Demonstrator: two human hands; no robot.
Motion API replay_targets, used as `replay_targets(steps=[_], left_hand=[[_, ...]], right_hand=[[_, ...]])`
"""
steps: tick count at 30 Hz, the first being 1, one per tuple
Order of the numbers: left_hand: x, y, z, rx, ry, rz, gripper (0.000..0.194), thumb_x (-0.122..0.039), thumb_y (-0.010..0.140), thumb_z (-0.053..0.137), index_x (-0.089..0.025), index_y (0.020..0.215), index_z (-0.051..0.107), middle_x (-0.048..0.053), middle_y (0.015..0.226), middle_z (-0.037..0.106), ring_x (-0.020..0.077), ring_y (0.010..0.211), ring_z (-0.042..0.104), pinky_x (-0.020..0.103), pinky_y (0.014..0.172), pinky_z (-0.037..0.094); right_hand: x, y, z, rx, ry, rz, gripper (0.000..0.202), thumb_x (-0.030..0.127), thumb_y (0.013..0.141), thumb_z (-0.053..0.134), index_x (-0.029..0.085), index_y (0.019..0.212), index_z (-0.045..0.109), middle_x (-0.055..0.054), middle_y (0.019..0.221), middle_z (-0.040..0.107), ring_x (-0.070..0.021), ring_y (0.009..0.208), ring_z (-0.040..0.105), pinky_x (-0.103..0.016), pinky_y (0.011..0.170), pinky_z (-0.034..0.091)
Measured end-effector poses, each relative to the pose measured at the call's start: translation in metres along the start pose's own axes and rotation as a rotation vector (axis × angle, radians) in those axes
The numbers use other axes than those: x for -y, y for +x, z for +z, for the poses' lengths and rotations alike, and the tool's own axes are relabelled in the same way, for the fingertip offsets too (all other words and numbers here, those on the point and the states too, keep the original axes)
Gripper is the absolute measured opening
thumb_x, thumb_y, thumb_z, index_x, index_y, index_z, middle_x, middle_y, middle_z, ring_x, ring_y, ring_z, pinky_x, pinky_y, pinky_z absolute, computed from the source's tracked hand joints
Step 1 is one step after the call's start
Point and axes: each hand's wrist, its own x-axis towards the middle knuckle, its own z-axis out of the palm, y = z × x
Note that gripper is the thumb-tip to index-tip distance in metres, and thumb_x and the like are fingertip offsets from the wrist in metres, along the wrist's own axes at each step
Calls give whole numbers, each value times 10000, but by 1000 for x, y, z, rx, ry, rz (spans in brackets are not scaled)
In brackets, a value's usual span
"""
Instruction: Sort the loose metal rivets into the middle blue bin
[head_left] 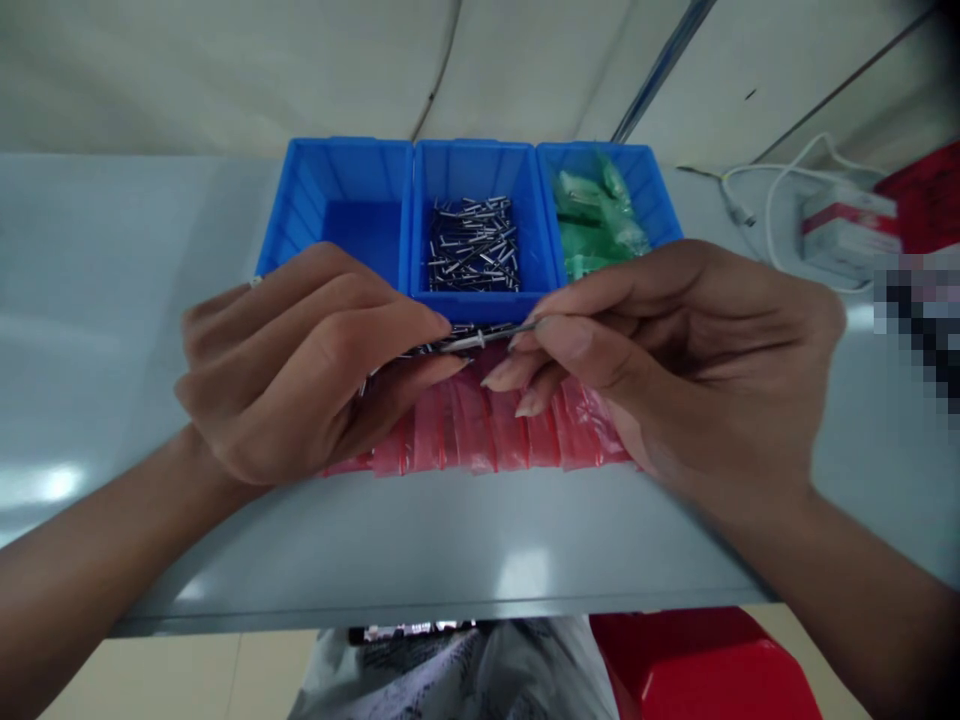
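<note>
Left hand [300, 365] and right hand [690, 370] pinch a blind rivet [481, 339] at opposite ends, I judge for steadiness, above pink plastic bags [472, 435].

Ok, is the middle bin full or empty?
Partly full: in the middle bin, metal pins lie heaped over the bottom, while its blue walls show bare above them, up to the rim.

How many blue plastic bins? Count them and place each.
3, side by side: left blue plastic bin, middle blue bin with thin silvery metal rivets, right blue bin with green plastic bags.
</note>
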Motion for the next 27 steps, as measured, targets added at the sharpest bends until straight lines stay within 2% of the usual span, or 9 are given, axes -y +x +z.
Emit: replay_targets(steps=[2,5,6,10,15,18,21,24,27], left_hand=[[0,-1,-2,82,10,-35,442,-224,935,793,-411,1316,670,6,1084,820,283,918,822,502,824,743],[0,-2,-4,-123,42,71,419,-236,954,787,-367,1341,700,39,1015,793,288,878,804,523,779,715],[1,-2,-5,-120,31,74,400,-233,974,750,-375,1344,702,46,1005,792,291,877,796,531,771,703],[2,1,-10,172,-42,-22,441,-148,918,722,-402,1276,689,26,1115,829,312,949,812,556,774,704],[-2,-1,-4,-91,8,129,292,-125,906,641,-369,1062,684,87,810,734,349,869,783,589,609,615],[-2,-4,2,-123,5,125,181,-220,934,617,-393,977,653,70,752,697,335,795,752,582,544,549],[-1,-5,5,-117,19,76,150,-247,936,634,-393,971,649,38,798,707,307,813,754,560,592,568],[4,-1,7,-194,-2,172,138,-238,1015,580,-314,921,646,27,784,674,263,767,748,481,562,551],[7,4,8,-241,-13,273,233,-196,1079,529,-216,872,636,26,774,646,226,734,733,398,555,539]], right_hand=[[-1,0,-1,16,9,-1,256,56,927,832,256,1073,899,-19,897,882,-259,726,867,-373,599,772],[-1,1,-2,27,1,24,244,62,934,831,252,1072,898,-24,901,883,-255,741,870,-375,626,777],[-1,0,-2,26,4,33,234,66,944,824,246,1075,896,-26,903,882,-254,746,870,-380,626,776],[1,-1,-3,46,52,28,193,82,957,827,219,1080,887,-34,906,881,-254,753,870,-387,622,773],[0,1,-4,52,2,64,197,86,944,843,244,1047,899,-18,857,872,-251,708,861,-375,631,785],[-5,9,-10,-52,-19,16,208,68,951,828,235,1046,906,-12,921,888,-209,821,884,-270,744,781],[-4,15,-19,-77,-40,-2,273,86,1009,766,292,1129,898,-2,1109,904,-207,1016,890,-264,846,768],[2,10,-23,52,-356,-127,301,135,1040,753,351,1217,867,34,1097,895,-175,917,872,-304,786,754],[2,2,-21,389,-926,-414,270,123,1056,717,262,1256,835,1,1146,884,-186,979,846,-339,873,738]])
